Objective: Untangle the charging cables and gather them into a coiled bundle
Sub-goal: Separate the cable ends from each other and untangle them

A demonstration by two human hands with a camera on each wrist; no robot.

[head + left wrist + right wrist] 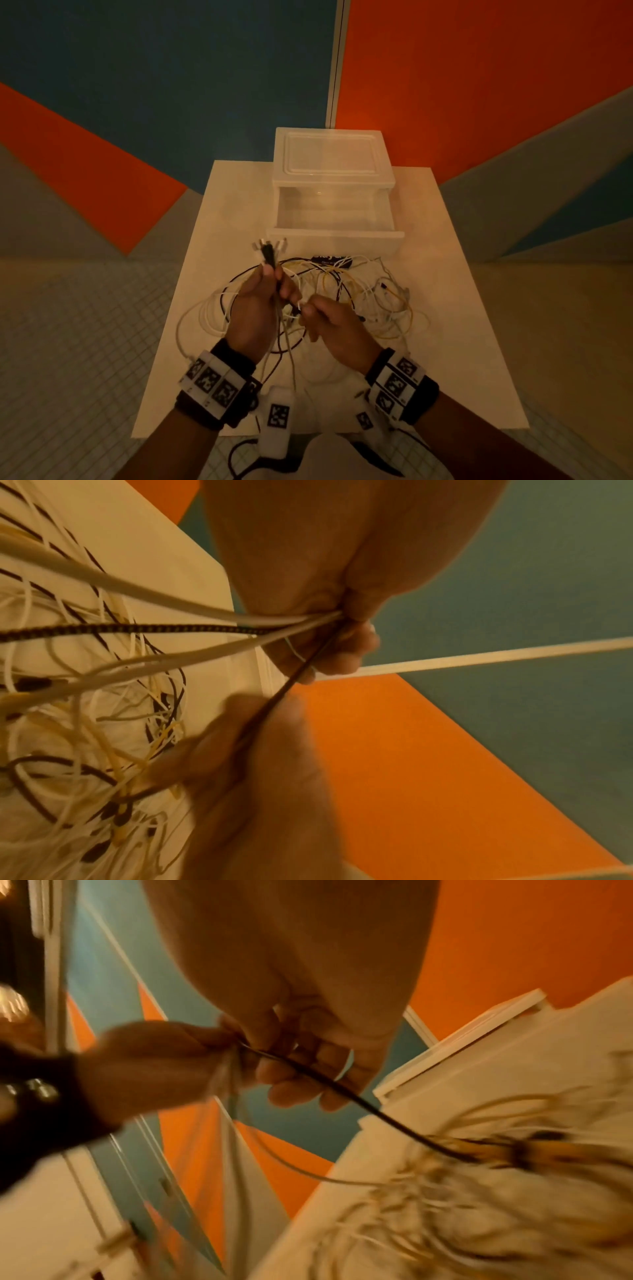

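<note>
A tangle of white, yellow and dark charging cables [363, 301] lies spread on the white table [455, 342]. My left hand [263, 301] is raised above it and grips a bunch of cable ends, whose plugs [269, 248] stick up out of the fist. The gripped cables [192, 626] run down to the pile. My right hand [322, 318], just to the right, pinches a thin dark cable [322, 1080] close to the left fist. That cable leads down into the tangle [496, 1153].
A white plastic drawer unit [332, 164] stands at the table's back, its drawer [342, 236] pulled out over the cables. A small black label [332, 260] lies by the drawer front. The floor is tiled, the walls orange and blue.
</note>
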